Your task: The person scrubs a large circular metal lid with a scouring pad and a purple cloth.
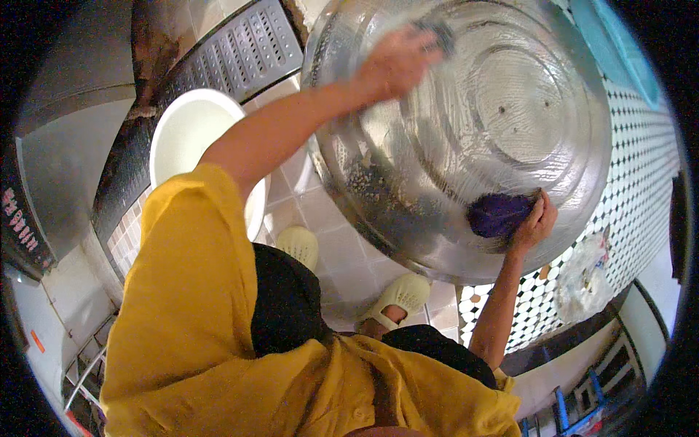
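A large round metal lid or basin [524,82] with concentric ridges lies before me, its surface wet and streaked. My left hand [398,63], blurred, grips a dark grey scouring pad [439,37] against the upper left part of the metal. Near the lower right rim, my right hand [535,223] holds a bunched dark purple cloth [498,214] on the metal. Small dark marks or holes show around the inner ring. Pale specks dot the metal's lower left side, though I cannot tell whether they are residue or reflections.
A white plastic basin [197,128] stands at left, partly behind my left arm. Beyond it lies a perforated metal drain grate [240,54]. At right are black-and-white tiling [636,180], a clear plastic bag [584,284] and a light-blue plastic container [628,49]. My pale clogs [404,295] are on the floor tiles.
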`<action>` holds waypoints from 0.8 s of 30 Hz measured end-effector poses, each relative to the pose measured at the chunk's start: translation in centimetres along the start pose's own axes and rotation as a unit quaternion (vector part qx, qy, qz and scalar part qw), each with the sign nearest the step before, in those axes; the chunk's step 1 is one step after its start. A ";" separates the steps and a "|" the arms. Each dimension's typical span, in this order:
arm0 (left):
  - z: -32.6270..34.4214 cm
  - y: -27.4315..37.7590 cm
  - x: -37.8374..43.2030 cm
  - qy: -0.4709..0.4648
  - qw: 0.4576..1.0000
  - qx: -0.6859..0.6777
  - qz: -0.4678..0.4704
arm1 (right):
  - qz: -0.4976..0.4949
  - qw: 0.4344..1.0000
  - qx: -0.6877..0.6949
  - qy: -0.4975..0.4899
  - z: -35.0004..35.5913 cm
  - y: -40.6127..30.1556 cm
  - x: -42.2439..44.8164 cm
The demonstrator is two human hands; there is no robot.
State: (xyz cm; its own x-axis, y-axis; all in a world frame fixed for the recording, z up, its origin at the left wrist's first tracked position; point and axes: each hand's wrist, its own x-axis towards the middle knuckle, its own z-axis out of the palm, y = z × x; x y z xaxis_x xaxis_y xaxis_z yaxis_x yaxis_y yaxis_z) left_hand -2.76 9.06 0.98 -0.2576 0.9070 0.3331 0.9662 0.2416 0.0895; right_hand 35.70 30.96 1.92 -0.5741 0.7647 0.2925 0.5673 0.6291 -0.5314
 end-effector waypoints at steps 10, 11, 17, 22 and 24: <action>-0.9 4.9 1.9 0.014 0.994 -0.056 0.089 | 0.016 0.998 0.060 0.000 0.2 0.4 -0.1; -1.4 6.3 0.4 -0.034 0.990 -0.104 0.085 | 0.014 0.999 0.044 0.006 0.2 0.3 -0.1; 2.1 -0.1 4.3 0.057 0.995 -0.052 0.066 | 0.029 0.999 0.030 0.008 0.0 -0.5 -0.3; 6.5 -2.5 14.5 0.045 0.999 -0.006 0.006 | 0.001 1.000 0.022 0.006 -0.2 -0.7 -0.1; 5.9 -2.0 15.3 0.028 0.991 0.111 0.072 | -0.011 1.000 0.011 0.010 -0.2 -0.7 0.0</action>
State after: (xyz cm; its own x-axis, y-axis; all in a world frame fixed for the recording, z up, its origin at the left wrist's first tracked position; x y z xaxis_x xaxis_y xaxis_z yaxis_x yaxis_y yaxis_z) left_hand -8.61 24.50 0.35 -0.1102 0.9185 0.3798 0.9678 0.1861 -0.1693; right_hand 35.41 30.51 2.46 -0.5750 0.7529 0.3201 0.5404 0.6433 -0.5423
